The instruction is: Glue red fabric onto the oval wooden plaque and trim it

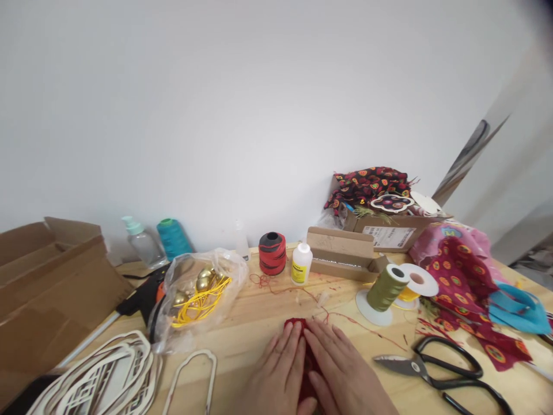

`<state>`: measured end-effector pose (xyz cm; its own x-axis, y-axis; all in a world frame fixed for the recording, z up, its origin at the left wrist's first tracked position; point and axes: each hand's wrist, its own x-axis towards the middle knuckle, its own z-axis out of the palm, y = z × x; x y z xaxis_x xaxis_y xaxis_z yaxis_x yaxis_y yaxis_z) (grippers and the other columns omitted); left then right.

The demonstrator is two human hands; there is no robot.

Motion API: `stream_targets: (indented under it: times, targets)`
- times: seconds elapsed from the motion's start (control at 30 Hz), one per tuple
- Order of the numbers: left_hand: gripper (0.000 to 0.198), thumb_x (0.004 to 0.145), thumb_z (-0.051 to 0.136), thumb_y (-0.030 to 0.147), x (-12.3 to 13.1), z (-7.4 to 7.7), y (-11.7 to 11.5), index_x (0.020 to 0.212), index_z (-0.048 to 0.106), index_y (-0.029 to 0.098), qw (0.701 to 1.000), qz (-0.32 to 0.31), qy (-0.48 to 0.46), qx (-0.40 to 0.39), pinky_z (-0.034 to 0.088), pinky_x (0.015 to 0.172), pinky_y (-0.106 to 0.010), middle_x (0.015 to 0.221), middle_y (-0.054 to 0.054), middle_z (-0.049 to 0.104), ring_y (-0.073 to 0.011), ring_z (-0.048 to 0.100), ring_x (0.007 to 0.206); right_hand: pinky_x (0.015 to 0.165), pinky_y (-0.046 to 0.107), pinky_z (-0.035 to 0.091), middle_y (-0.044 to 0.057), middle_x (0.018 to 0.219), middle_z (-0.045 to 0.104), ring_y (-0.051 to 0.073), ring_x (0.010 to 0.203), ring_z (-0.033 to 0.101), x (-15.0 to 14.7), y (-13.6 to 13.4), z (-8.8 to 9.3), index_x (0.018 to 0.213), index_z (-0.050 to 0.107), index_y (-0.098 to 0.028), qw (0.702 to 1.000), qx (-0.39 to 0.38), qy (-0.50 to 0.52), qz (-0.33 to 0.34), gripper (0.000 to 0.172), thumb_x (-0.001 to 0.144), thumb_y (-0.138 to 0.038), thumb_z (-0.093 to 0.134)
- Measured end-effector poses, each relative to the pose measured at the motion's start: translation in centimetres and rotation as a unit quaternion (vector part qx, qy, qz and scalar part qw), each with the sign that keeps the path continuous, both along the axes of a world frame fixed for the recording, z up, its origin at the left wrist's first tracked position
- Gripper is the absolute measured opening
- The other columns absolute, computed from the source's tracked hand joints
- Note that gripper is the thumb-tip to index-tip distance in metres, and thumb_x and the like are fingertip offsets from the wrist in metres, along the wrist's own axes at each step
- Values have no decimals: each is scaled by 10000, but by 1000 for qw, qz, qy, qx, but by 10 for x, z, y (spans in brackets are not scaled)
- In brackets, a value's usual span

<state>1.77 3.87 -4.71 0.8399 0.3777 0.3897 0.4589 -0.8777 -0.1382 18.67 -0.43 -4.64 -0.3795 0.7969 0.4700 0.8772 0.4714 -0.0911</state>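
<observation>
My left hand (279, 374) and my right hand (343, 374) lie flat side by side on the wooden table (259, 311), fingers stretched out and pressing down on a small red fabric piece (298, 325). Most of the red piece is hidden under the palms; only its far edge and a strip between the hands show. A loose red thread (328, 314) trails from it across the table towards the red spool (272, 252).
Black scissors (436, 369) lie right of my hands. Olive (386, 287) and yellow (413, 283) spools, a glue bottle (301, 263), patterned cloth (466, 282), a bag of gold bells and yellow cord (199, 291), white cut-out frames (108, 374), cardboard boxes (47, 276) and a glue gun (142, 297) surround them.
</observation>
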Motion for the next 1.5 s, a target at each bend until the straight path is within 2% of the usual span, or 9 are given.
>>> stream_targets:
  times: [0.1, 0.2, 0.3, 0.37, 0.47, 0.63, 0.9, 1.17, 1.5]
  targets:
    - [933, 795, 451, 360, -3, -13, 0, 1280, -261, 1, 999, 23, 17, 17, 506, 742, -320, 1082, -186, 619, -267, 606, 967, 871, 367, 461, 144, 1229, 517, 248, 1120, 494, 0, 0, -15, 1217, 477, -79, 999, -14, -40, 19, 457, 779, -205, 441]
    - [918, 792, 450, 388, -8, -27, -1, 1302, -223, 27, 999, 30, 13, 23, 482, 781, -348, 1134, -176, 584, -274, 580, 1009, 888, 368, 451, 134, 1241, 494, 253, 1129, 485, 3, 0, -18, 1208, 500, -91, 997, -33, -55, 34, 462, 807, -318, 458]
    - [841, 791, 467, 358, -13, -34, -2, 1355, -99, 96, 999, 47, 14, 2, 450, 842, -388, 1253, -155, 481, -285, 503, 1105, 896, 381, 447, 137, 1252, 472, 262, 1140, 471, 3, 0, -6, 1205, 503, -84, 995, -71, -62, 39, 475, 806, -340, 475]
    - [740, 789, 483, 315, -15, -30, -2, 1377, 65, 151, 998, 48, 15, -27, 436, 870, -415, 1290, -132, 443, -294, 468, 1137, 931, 400, 417, 109, 1253, 479, 255, 1153, 456, 1, 1, 7, 1208, 504, -111, 992, -110, -56, 35, 446, 825, -335, 458]
    - [511, 826, 431, 240, -19, -9, -1, 1322, 314, 209, 993, 44, 20, -111, 410, 915, -423, 1303, -82, 445, -263, 437, 1169, 978, 446, 355, 75, 1260, 489, 248, 1181, 423, -3, 4, 26, 1215, 496, -134, 988, -147, -38, -4, 392, 863, -276, 399]
    - [445, 889, 285, 246, -31, 20, 2, 1320, 301, 132, 970, 128, -18, -208, 320, 977, -467, 1361, -114, 365, -219, 315, 1245, 1004, 493, 288, 124, 1362, 339, 253, 1260, 284, -10, 3, 40, 1296, 370, -86, 992, -124, -26, -9, 455, 849, -165, 389]
    - [465, 875, 328, 230, -42, 9, -4, 1332, 266, 164, 954, 177, -137, -200, 359, 963, -411, 1354, -115, 393, -202, 338, 1230, 1041, 479, 197, 146, 1415, 202, 261, 1302, 137, -35, 15, 48, 1330, 288, -48, 986, -162, -33, -2, 511, 872, -256, 379]
    - [423, 858, 319, 189, -46, 10, -4, 1273, 376, 124, 919, 197, -207, -271, 354, 965, -381, 1314, -115, 456, -196, 392, 1204, 1061, 450, 118, 124, 1426, 209, 243, 1315, 75, -43, 30, 22, 1343, 271, -92, 978, -208, -25, 25, 597, 892, -483, 271]
    - [453, 877, 306, 221, -46, 7, -4, 1325, 268, 168, 923, 174, -245, -242, 342, 958, -410, 1364, -112, 385, -189, 328, 1242, 1048, 480, 48, 166, 1444, 88, 265, 1314, -9, -50, 37, 37, 1372, 164, -82, 965, -256, -40, 29, 650, 887, -511, 225]
